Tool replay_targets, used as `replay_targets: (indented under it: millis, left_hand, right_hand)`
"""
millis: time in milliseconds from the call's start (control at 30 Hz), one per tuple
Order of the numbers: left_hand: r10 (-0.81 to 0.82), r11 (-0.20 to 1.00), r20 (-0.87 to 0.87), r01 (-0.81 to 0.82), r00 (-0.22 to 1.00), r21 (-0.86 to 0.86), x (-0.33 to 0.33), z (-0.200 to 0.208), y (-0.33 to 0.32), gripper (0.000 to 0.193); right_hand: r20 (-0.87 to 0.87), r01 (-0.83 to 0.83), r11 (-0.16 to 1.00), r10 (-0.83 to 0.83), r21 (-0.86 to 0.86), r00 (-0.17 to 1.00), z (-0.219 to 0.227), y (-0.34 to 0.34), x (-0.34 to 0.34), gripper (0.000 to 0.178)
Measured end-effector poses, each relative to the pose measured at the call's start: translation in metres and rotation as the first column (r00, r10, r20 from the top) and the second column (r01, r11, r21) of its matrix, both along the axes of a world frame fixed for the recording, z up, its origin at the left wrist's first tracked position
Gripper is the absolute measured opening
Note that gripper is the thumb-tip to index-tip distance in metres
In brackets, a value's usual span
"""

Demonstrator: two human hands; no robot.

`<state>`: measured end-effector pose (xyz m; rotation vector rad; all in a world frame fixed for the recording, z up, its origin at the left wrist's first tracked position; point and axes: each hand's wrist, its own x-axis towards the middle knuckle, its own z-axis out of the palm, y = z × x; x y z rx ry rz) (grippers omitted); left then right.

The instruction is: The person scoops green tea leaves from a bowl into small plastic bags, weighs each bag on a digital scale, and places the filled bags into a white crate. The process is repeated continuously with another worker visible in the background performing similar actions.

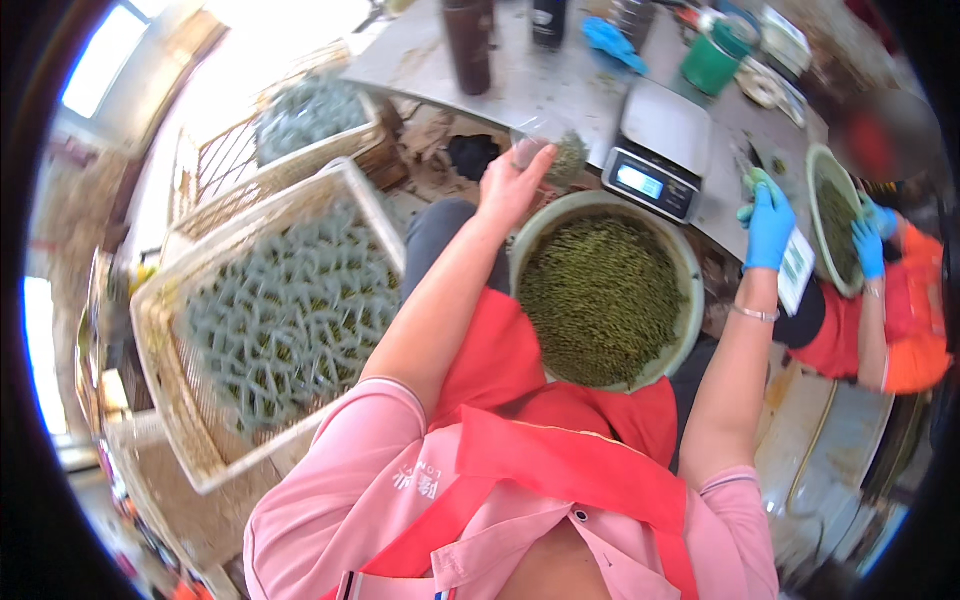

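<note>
Bare, my left hand (513,187) grips a small clear plastic bag (568,158) with some green leafy bits in its bottom. It hangs just beyond the rim of a pale round basin (694,310), near the table's front edge. Small green pieces (600,290), looking like dried tea leaves, fill the basin between my knees. My right hand (768,222), in a blue glove, is held up to the right of a digital scale (652,185). Its fingers are curled, with something greenish at the tips that I cannot make out. The scale's display is lit and its pan (665,125) is bare.
On my left stands a crate (185,425) packed with filled clear bags (295,310); behind it another crate (215,205) holds clear bags. A brown tumbler (468,45) and green container (715,60) stand on the table (415,60). A co-worker's gloved hands (870,240) touch another basin (822,190).
</note>
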<state>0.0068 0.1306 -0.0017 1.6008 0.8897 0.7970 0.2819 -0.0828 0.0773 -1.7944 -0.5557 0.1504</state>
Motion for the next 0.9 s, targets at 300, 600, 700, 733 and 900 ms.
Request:
replay_targets:
  millis: [300, 600, 700, 733, 900]
  left_hand:
    - [0.480, 0.859, 0.118, -0.493, 0.869, 0.138, -0.248, 0.077, 0.039, 0.040]
    - [0.938, 0.168, -0.334, -0.723, -0.091, 0.670, -0.636, 0.102, 0.010, 0.070]
    - [0.912, 0.223, -0.406, -0.905, 0.062, 0.363, -0.691, 0.062, 0.042, 0.072]
    - [0.883, 0.235, -0.454, -0.948, 0.115, 0.217, -0.698, 0.048, 0.050, 0.073]
    - [0.617, 0.651, -0.778, -0.636, 0.123, 0.415, -0.677, -0.001, 0.058, 0.054]
  right_hand:
    - [0.211, -0.298, 0.921, 0.352, -0.249, 0.912, -0.063, 0.060, -0.026, 0.036]
    - [0.021, -0.369, 0.918, 0.376, -0.142, 0.926, -0.066, -0.029, -0.070, 0.035]
    - [0.019, -0.363, 0.900, 0.379, -0.242, 0.925, -0.055, -0.044, -0.093, 0.033]
    - [0.031, -0.351, 0.888, 0.376, -0.298, 0.926, -0.047, -0.044, -0.103, 0.032]
    - [-0.135, -0.410, 0.873, 0.388, -0.263, 0.912, -0.036, -0.034, -0.148, 0.032]
